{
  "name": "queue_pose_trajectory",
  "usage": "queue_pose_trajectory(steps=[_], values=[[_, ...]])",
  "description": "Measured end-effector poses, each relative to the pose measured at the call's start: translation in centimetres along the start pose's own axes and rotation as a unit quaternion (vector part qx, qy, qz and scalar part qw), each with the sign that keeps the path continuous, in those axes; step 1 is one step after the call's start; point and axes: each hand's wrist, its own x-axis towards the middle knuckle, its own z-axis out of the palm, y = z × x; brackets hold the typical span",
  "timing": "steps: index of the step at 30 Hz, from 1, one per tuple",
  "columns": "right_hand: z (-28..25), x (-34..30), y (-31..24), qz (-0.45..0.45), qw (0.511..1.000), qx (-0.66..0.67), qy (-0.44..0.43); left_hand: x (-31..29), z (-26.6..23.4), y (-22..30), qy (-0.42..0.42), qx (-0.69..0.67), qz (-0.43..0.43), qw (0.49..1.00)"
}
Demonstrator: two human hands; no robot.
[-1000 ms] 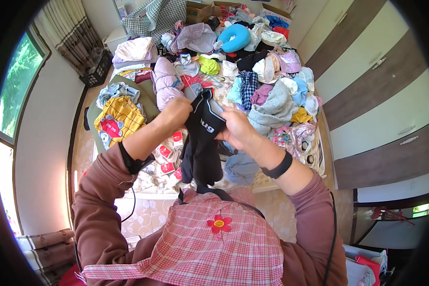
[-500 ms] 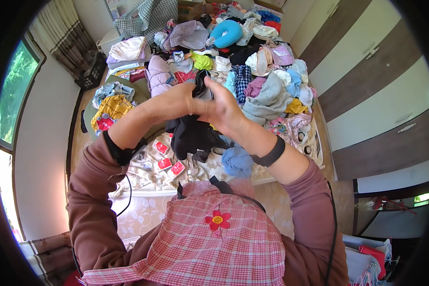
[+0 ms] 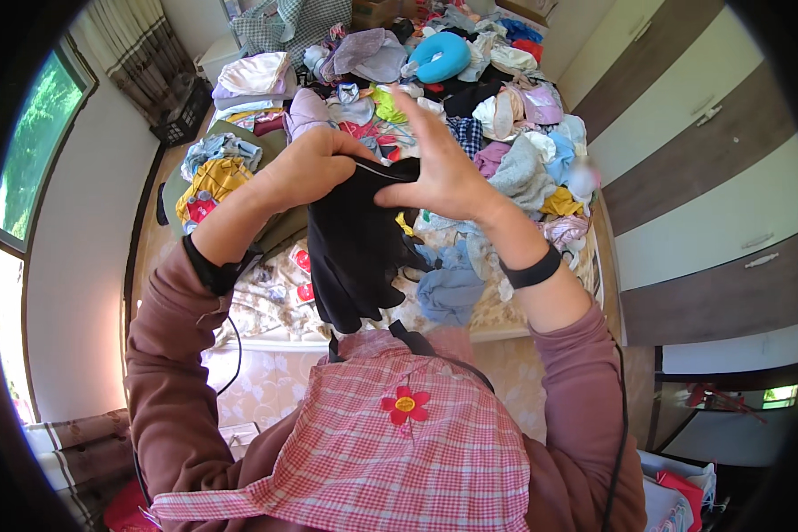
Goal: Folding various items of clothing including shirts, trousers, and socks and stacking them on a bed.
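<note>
A black garment [image 3: 353, 248] hangs over the front of the bed, its upper edge a stretched band with a pale line along it. My left hand [image 3: 317, 164] is closed on the left end of that band. At the band's other end is my right hand [image 3: 452, 173], thumb and fingers spread wide, the thumb lying against the black cloth. I cannot tell what kind of garment it is. Just right of its hem lies a crumpled blue cloth [image 3: 450, 291]. Red-and-white packets [image 3: 305, 293] show beside its left edge.
Behind my hands a heap of mixed clothes [image 3: 496, 115] covers the bed, with a blue neck pillow [image 3: 441, 58] on it. Folded clothes [image 3: 253, 80] are stacked at the back left. A yellow garment [image 3: 213, 186] lies at left. Striped wardrobe doors [image 3: 709, 168] line the right side.
The black garment went from bunched between my hands to hanging down longer, covering some packets. My hands moved apart, and the fingers of the right one spread.
</note>
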Motion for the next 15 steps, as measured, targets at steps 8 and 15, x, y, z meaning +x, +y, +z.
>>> queue_pose_trajectory(steps=[8,15], values=[[-0.3,3.9,-0.6,0.128,0.927,-0.003,-0.353,0.0,-1.9,0.4,0.094,-0.026,0.123,0.988],[-3.9,9.5,-4.7,0.063,0.936,0.072,-0.34,-1.7,-2.7,-3.7,-0.015,-0.205,0.067,0.976]])
